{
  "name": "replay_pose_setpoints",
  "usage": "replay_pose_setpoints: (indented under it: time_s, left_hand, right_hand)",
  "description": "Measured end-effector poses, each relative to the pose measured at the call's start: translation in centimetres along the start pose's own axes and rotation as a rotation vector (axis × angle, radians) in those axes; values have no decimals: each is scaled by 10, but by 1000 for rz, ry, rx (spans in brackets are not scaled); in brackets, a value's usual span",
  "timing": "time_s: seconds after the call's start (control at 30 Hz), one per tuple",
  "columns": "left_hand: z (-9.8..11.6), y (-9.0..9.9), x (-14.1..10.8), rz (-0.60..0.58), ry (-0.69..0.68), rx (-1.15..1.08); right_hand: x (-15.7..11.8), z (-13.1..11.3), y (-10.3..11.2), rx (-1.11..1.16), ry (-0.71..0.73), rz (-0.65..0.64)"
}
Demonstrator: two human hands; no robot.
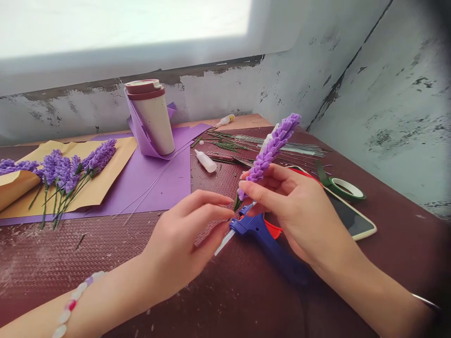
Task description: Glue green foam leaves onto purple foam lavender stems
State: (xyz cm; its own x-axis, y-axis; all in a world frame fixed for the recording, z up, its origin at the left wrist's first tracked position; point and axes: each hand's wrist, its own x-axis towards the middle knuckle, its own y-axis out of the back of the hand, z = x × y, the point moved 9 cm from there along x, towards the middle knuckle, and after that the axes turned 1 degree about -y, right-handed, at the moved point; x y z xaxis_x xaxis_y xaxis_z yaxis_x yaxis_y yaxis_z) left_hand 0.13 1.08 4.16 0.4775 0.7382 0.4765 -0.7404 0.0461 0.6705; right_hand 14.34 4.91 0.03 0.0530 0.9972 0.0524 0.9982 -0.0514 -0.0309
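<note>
Hands point(292, 199) at a purple flower point(275, 150)

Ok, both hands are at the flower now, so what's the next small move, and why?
I'd settle the left hand into a firm pinch on the green base. The right hand already steadies the purple flower by its lower petals; the left fingertips are at the base, but their grip is unclear.

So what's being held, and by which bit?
The right hand holds a purple lavender flower by the bottom of its bloom. The left hand is at its green stem; whether it grips can't be told.
</note>
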Motion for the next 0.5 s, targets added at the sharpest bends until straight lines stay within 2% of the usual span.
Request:
replay_pose_setpoints:
  time_s: [0.1, 0.17, 0.23, 0.3, 0.4, 0.47, 0.5]
  left_hand:
    - [32, -9, -16, -47, -445, 368]
    - [39, -17, -27, -101, -591, 491]
    - [43, -16, -31, -84, -634, 530]
    - [43, -5, -24, 20, -550, 506]
    - [28, 17, -8, 188, -233, 388]
    - [19, 24, -4, 240, -93, 307]
    - [18, 25, -3, 252, -70, 283]
  right_hand:
    - [1, 1, -3, 53, -16, -32]
    - [1, 1, -3, 82, -25, -29]
    - [2, 1, -3, 110, -26, -24]
    - [1, 1, -5, 137, -26, -31]
    - [-2, -1, -8, 168, -20, -44]
    - [-4, -2, -9, 166, -9, -41]
    - [-5, -2, -9, 158, -3, -35]
